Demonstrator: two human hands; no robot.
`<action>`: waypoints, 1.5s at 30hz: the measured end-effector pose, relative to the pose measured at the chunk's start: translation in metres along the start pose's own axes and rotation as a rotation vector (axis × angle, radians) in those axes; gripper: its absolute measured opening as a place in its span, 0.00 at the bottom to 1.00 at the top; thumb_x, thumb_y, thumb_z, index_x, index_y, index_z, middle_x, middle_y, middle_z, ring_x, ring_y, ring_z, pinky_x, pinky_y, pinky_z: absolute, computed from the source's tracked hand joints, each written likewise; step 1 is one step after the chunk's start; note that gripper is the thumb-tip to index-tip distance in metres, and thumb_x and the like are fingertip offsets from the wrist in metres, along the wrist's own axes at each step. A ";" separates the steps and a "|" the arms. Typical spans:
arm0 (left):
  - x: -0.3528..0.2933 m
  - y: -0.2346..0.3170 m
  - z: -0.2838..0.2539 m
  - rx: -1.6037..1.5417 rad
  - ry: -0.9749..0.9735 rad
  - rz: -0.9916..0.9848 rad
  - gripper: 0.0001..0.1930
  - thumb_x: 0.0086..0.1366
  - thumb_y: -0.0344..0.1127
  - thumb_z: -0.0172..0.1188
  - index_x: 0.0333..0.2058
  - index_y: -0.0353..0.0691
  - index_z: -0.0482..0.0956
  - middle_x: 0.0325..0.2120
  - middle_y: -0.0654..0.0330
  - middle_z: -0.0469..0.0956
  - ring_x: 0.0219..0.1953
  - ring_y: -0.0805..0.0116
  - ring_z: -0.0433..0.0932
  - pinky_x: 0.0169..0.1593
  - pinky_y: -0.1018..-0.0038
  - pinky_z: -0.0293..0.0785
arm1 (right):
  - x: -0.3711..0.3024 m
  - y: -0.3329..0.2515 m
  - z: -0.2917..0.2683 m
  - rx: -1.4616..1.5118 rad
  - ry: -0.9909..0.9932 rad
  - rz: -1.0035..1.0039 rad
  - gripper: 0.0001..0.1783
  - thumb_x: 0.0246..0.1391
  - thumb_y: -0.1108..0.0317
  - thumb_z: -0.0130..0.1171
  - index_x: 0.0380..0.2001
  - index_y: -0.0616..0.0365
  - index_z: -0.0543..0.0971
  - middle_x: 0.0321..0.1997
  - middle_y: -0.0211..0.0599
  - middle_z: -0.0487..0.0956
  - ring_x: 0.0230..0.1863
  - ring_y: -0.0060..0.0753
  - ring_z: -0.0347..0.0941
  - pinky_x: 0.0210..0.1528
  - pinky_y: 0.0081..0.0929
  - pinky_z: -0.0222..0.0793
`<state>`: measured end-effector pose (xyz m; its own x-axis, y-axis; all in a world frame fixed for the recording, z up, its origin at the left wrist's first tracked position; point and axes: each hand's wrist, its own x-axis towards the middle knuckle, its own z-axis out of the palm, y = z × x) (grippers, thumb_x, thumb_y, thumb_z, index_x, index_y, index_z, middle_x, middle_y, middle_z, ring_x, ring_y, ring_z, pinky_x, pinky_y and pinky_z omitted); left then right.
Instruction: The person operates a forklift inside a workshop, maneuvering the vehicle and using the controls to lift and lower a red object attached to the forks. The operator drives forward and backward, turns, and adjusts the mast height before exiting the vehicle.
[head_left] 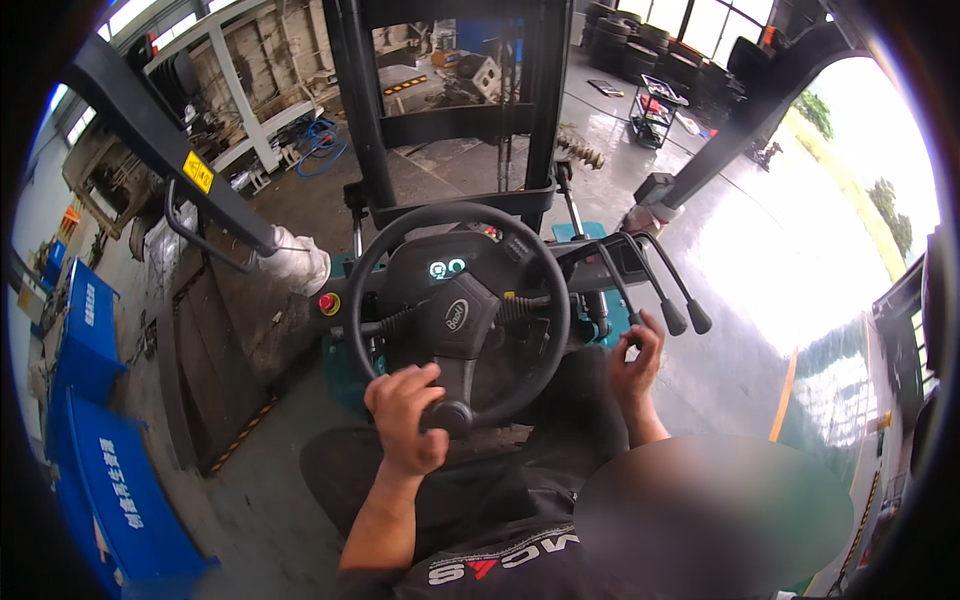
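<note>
I sit in a forklift seat behind a black steering wheel. My left hand is closed on the round spinner knob at the wheel's lower rim. My right hand hovers with loosely curled fingers just below the black control levers, close to their knobs; whether it touches one I cannot tell. A small lit display sits behind the wheel hub, and a red button is on the dash to the left.
The black mast rises ahead, with cab pillars to the left and right. Blue bins stand at the left. Stacked tyres and a small cart are far ahead on the wet concrete floor.
</note>
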<state>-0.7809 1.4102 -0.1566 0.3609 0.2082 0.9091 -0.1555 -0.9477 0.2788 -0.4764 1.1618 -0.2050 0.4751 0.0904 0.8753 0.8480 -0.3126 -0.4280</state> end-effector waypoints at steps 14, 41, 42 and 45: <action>-0.023 -0.173 0.020 -0.733 0.371 -0.900 0.11 0.83 0.40 0.56 0.47 0.39 0.81 0.40 0.69 0.77 0.38 0.83 0.69 0.43 0.82 0.67 | 0.019 0.011 0.020 -0.062 0.103 -0.093 0.18 0.57 0.85 0.59 0.50 0.60 0.73 0.66 0.55 0.77 0.45 0.39 0.82 0.48 0.30 0.81; -0.085 -0.167 0.050 -0.818 0.374 -0.788 0.20 0.84 0.43 0.51 0.67 0.41 0.67 0.61 0.58 0.71 0.60 0.68 0.70 0.68 0.69 0.64 | 0.073 0.014 -0.058 -0.335 -0.098 -0.090 0.23 0.74 0.59 0.49 0.62 0.63 0.77 0.64 0.55 0.78 0.67 0.60 0.72 0.73 0.49 0.62; -0.086 -0.169 0.050 -0.819 0.378 -0.786 0.20 0.84 0.43 0.50 0.67 0.41 0.67 0.61 0.58 0.71 0.60 0.68 0.71 0.68 0.69 0.64 | 0.081 0.022 -0.051 -0.278 -0.147 -0.043 0.28 0.78 0.52 0.46 0.66 0.63 0.76 0.67 0.56 0.76 0.70 0.61 0.70 0.75 0.50 0.60; -0.089 -0.176 0.052 -0.798 0.394 -0.779 0.20 0.85 0.43 0.50 0.67 0.40 0.67 0.61 0.58 0.71 0.60 0.69 0.71 0.69 0.70 0.63 | 0.111 0.015 -0.035 -0.266 -0.109 -0.157 0.38 0.79 0.39 0.38 0.70 0.62 0.72 0.74 0.57 0.69 0.77 0.61 0.62 0.79 0.52 0.54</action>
<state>-0.7375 1.5455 -0.3023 0.3256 0.8558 0.4019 -0.5995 -0.1418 0.7877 -0.4194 1.1341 -0.1062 0.3776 0.2533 0.8907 0.8285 -0.5219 -0.2029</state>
